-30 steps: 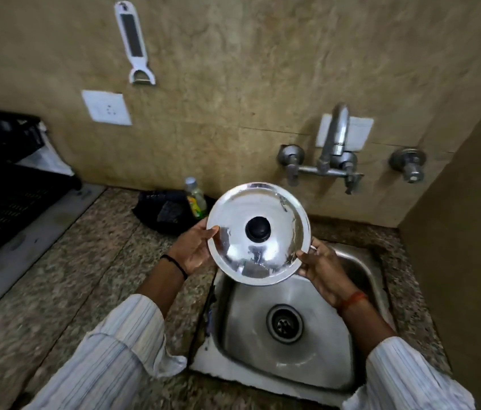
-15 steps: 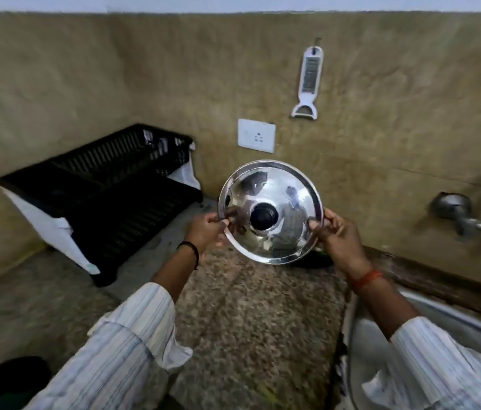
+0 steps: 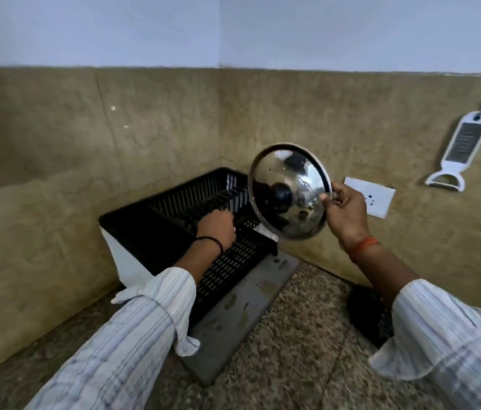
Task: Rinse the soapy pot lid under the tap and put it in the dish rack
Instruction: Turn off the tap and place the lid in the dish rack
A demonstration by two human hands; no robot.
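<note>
The round steel pot lid (image 3: 298, 179) with a black knob is held upright in the air, just right of the dish rack. My right hand (image 3: 344, 213) grips its right rim between thumb and fingers. The black slatted dish rack (image 3: 174, 208) stands in the counter's corner on a grey drain tray (image 3: 233, 318). My left hand (image 3: 217, 230) reaches into the rack and rests on its inner slats, fingers curled; whether it grips anything there is hidden. The tap and sink are out of view.
A white wall socket (image 3: 372, 199) sits just behind my right hand. A white peeler-grater (image 3: 461, 150) hangs on the tiled wall at the right. A dark object (image 3: 366, 315) lies on the speckled granite counter (image 3: 292, 365) under my right forearm.
The view has swung left from the sink to the rack. My left hand has let go of the lid and moved into the rack. The lid is now carried by the right hand alone.
</note>
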